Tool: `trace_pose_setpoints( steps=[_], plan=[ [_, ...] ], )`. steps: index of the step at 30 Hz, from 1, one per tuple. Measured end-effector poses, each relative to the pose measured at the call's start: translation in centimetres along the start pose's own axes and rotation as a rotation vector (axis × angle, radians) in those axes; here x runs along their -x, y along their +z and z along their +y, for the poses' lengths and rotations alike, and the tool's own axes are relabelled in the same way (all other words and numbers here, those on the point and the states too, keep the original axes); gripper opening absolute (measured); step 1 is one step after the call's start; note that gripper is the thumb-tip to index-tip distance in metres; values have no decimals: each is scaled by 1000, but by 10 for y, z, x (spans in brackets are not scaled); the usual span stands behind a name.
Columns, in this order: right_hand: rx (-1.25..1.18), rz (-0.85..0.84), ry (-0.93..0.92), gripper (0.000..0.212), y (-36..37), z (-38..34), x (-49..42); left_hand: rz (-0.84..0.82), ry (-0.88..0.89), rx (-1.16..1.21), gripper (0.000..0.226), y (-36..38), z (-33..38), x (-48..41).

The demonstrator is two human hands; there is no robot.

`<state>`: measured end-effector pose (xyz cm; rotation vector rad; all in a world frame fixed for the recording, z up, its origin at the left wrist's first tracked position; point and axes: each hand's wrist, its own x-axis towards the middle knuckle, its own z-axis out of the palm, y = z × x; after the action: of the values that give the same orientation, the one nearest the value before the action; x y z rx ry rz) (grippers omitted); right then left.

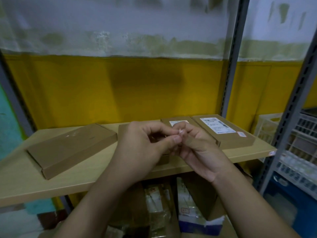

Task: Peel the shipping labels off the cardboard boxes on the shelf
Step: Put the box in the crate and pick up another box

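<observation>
Several flat cardboard boxes lie on a wooden shelf (pixel 25 184). The left box (pixel 72 148) shows a bare top. A second box (pixel 123 129) is mostly hidden behind my hands. A third box (pixel 176 121) carries a partly hidden white label (pixel 176 123). The right box (pixel 224 131) has a full white shipping label (pixel 217 125) and a small sticker (pixel 241 133). My left hand (pixel 142 148) and my right hand (pixel 200 150) meet above the shelf, fingertips together, pinching a small whitish scrap (pixel 181 133).
Grey slotted metal uprights (pixel 233 57) frame the shelf against a yellow and white wall. Below the shelf sit packages and cartons (pixel 188 212). At the right stand plastic crates (pixel 301 138) and a blue bin (pixel 291 200).
</observation>
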<state>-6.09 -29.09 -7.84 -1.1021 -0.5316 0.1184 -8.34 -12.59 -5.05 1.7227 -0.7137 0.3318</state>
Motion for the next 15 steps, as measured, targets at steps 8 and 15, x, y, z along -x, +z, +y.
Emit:
trace_pose_setpoints(
  steps=[8,15],
  plan=[
    [265,200,-45,15,17,0,5,31,24,-223,15,-3,-16,3],
    [43,181,60,11,18,-1,11,15,239,-439,7,-6,-15,1]
  ],
)
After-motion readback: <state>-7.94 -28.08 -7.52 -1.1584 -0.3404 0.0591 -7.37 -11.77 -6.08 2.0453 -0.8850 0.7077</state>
